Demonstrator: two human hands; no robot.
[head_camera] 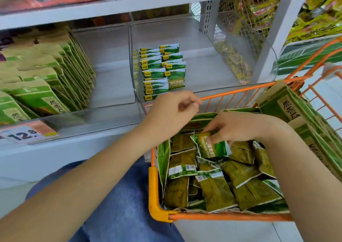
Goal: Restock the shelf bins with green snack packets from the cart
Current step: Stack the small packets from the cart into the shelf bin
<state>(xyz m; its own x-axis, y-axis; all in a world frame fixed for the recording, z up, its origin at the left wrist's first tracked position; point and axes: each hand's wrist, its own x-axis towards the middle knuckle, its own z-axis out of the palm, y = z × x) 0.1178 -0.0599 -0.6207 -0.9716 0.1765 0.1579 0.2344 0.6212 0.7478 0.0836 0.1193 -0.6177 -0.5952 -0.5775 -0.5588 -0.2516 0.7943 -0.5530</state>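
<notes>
An orange wire cart [154, 191] at the lower right holds a loose heap of green snack packets [218, 186]. My right hand [238, 127] reaches into the cart and pinches one bright green packet [212, 146] at its top edge. My left hand [172, 110] hovers over the cart's far rim with its fingers curled and nothing visible in them. In the clear middle shelf bin [133, 86], two rows of small green packets [161, 69] stand upright.
A left bin [74, 118] is packed with larger green-and-tan packs [46, 71], with a 12.8 price tag [26, 133] on its front. More such packs [296, 110] lean in the cart's right side. A wire mesh divider [238, 25] and yellow packets lie to the right. My knee [118, 201] is beside the cart.
</notes>
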